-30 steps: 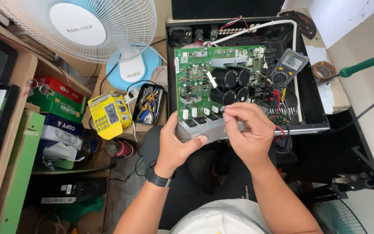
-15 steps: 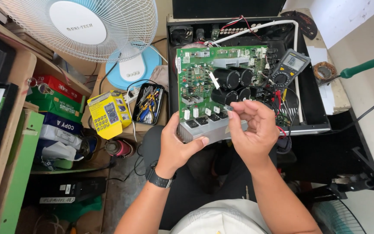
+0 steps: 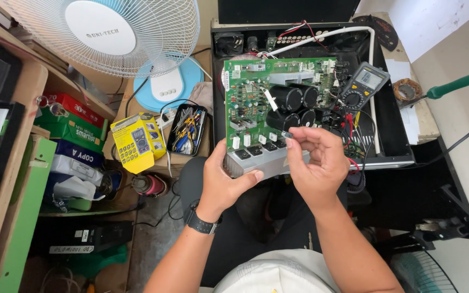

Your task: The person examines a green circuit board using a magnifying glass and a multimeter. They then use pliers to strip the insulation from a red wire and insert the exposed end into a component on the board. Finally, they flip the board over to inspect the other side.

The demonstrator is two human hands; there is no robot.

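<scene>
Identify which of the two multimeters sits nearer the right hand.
The grey multimeter lying on the open chassis, just beyond the right hand; the yellow multimeter lies far off, left of the left hand.

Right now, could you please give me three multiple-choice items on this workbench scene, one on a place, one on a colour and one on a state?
1. Where does the yellow multimeter lie?
A. left of the tool tray
B. on the circuit board
C. under the fan

2. What colour is the circuit board?
A. blue
B. green
C. red

3. What is the left hand doing?
A. resting flat on the floor
B. holding a soldering iron
C. gripping the grey heatsink

Answers:
1 A: it sits beside the black tool tray, on its left.
2 B: the board is plainly green.
3 C: its thumb and fingers clasp the heatsink at the board's near edge, while the right hand pinches a small part above it.
</scene>
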